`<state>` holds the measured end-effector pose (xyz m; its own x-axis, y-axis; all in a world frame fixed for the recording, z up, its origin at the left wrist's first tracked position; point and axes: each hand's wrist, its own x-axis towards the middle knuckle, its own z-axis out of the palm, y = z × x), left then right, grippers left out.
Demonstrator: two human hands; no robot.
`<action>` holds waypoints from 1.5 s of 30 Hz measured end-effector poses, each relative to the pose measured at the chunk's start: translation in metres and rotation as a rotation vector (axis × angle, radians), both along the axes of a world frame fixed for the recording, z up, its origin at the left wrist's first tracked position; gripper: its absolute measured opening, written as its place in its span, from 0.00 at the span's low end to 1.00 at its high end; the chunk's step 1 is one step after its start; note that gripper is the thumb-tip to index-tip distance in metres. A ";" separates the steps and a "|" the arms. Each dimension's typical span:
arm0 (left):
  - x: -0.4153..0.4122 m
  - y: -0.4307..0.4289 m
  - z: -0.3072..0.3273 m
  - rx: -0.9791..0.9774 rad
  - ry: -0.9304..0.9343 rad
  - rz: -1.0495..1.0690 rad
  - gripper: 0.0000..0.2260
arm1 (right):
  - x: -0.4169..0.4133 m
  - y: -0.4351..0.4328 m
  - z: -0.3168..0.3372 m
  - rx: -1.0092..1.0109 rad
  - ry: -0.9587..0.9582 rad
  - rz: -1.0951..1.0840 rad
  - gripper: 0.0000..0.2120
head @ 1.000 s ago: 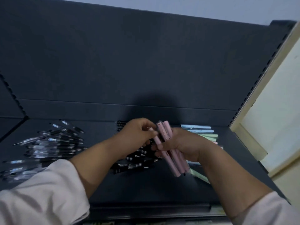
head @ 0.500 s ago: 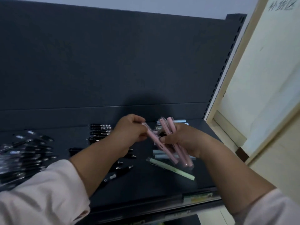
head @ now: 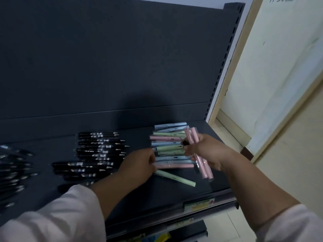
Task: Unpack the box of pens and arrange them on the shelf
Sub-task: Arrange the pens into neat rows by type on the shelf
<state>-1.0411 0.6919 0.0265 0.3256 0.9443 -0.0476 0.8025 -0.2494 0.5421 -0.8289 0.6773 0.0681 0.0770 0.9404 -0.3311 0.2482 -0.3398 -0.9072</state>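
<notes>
My right hand (head: pixel 204 151) grips a small bundle of pink pens (head: pixel 201 160) in clear wrappers, held above the right side of the dark shelf (head: pixel 174 194). My left hand (head: pixel 139 165) is down on the shelf at the left end of a single pink pen (head: pixel 176 165), fingers curled at its tip. That pen lies at the front of a row of pastel blue, green and pink pens (head: pixel 167 142). One green pen (head: pixel 174 178) lies askew in front of the row.
Black pens (head: pixel 99 151) lie in a loose stack in the middle of the shelf, more wrapped dark pens (head: pixel 12 172) at the far left. The shelf's front rail (head: pixel 199 206) carries a price label. A slotted upright (head: pixel 222 70) and a cream wall bound the right.
My left hand drew one pink pen out of the bundle and brought it down onto the shelf at the front of the pastel row. The camera view swung right.
</notes>
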 end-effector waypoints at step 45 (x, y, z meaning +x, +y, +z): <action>-0.008 -0.006 0.035 -0.468 -0.613 0.388 0.06 | -0.014 -0.004 0.009 0.062 -0.284 0.070 0.06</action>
